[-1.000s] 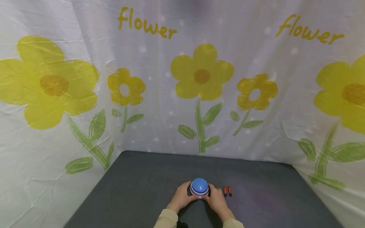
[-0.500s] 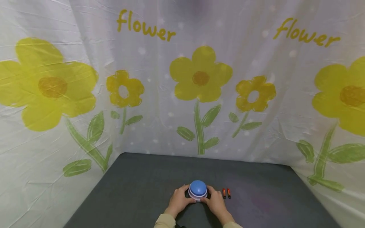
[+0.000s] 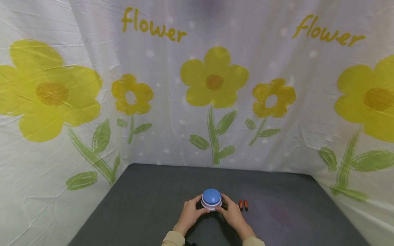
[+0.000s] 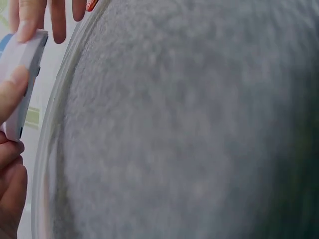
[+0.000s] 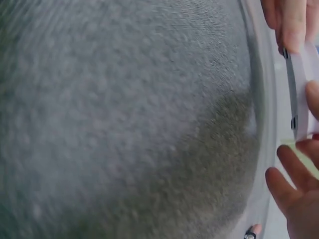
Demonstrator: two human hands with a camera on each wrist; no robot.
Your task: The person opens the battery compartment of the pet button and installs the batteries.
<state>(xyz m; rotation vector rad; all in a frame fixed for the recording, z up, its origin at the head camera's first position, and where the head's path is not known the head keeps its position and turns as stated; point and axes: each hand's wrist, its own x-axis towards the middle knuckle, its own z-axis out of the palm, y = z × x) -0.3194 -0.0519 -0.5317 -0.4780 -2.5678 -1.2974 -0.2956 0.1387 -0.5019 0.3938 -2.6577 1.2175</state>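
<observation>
A round push button (image 3: 211, 197) with a blue dome and a white base is held between both hands near the table's front. My left hand (image 3: 190, 213) grips its left side, thumb on the near edge and fingers round the side. From the right, my right hand (image 3: 231, 212) holds it the same way, its thumb also at the near rim. The left wrist view shows the white base (image 4: 25, 74) edge-on with small dark feet along its underside. In the right wrist view, the base (image 5: 302, 89) sits between fingers of both hands.
Two red-orange and black batteries (image 3: 243, 205) lie side by side on the dark grey table (image 3: 154, 191), just right of the right hand. A white curtain (image 3: 172, 136) printed with yellow flowers surrounds the table's back and sides.
The push button shifts slightly up and left in the head view, both hands moving with it and keeping their grip. The batteries stay by the right hand; the head view has moved a little.
</observation>
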